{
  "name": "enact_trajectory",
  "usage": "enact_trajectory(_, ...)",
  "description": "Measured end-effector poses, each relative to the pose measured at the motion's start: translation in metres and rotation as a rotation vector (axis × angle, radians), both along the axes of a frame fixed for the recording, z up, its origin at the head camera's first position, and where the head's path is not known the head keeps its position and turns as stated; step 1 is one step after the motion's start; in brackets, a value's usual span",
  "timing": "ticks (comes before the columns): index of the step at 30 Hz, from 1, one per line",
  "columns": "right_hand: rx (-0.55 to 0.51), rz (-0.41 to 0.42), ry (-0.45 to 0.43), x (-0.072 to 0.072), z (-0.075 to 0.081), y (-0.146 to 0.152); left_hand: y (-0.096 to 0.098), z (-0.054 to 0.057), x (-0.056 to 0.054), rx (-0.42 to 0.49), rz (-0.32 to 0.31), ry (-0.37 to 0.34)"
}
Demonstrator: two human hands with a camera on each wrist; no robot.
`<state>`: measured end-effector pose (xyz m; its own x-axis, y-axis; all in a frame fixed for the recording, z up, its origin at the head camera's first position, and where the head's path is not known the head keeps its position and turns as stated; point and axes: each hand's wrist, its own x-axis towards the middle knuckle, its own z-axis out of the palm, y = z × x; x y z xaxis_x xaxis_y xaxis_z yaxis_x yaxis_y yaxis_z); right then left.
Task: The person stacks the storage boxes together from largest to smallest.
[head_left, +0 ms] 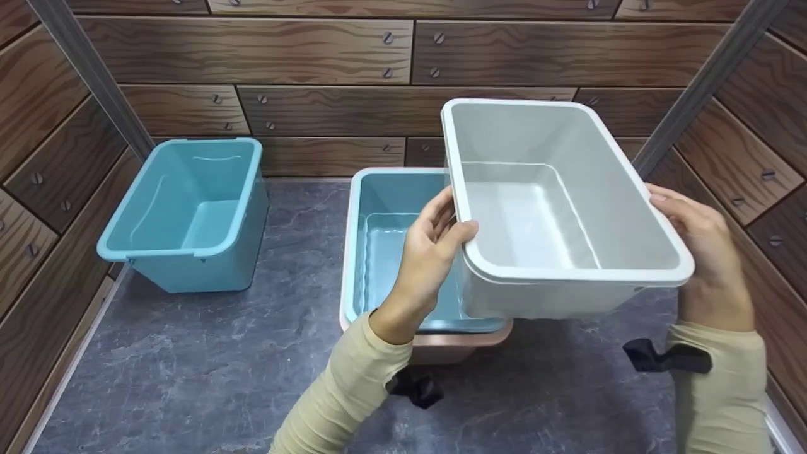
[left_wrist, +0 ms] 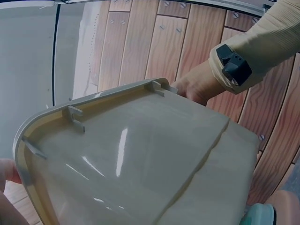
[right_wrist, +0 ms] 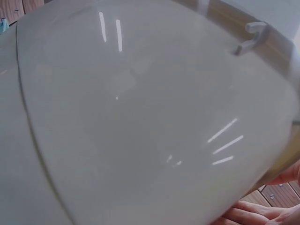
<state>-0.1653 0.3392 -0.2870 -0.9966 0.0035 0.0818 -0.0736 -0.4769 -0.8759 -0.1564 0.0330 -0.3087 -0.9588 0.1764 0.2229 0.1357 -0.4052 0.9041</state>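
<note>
A pale grey-white plastic bin (head_left: 621, 189) is held up in both hands, tilted so its inside shows in the head view. On its left rim the left hand (head_left: 425, 258) grips with the thumb on top and the fingers against the outer side. At the right rim the right hand (head_left: 706, 246) holds it, its fingers partly hidden by the bin. Below and left of the raised bin, a blue bin (head_left: 355, 252) sits inside a pinkish-brown one (head_left: 451, 353). Both wrist views are mostly filled by the held bin's smooth outer wall, with small tabs under its rim.
A separate turquoise bin (head_left: 243, 268) stands upright on the dark marbled surface (head_left: 208, 372) at the left. Wood-patterned panels (head_left: 315, 50) enclose the back and sides. Grey strips (head_left: 94, 69) run along the corners.
</note>
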Motion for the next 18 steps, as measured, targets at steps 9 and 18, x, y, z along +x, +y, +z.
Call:
enact_trajectory(9,-0.001,0.011,0.004,0.0,0.0,-0.011,-0.012,-0.001,-0.002,-0.016,-0.002,0.006)
enact_trajectory(18,-0.006,0.005,-0.01,-0.003,-0.001,-0.018,-0.021,-0.002,-0.001,-0.03,0.003,0.006)
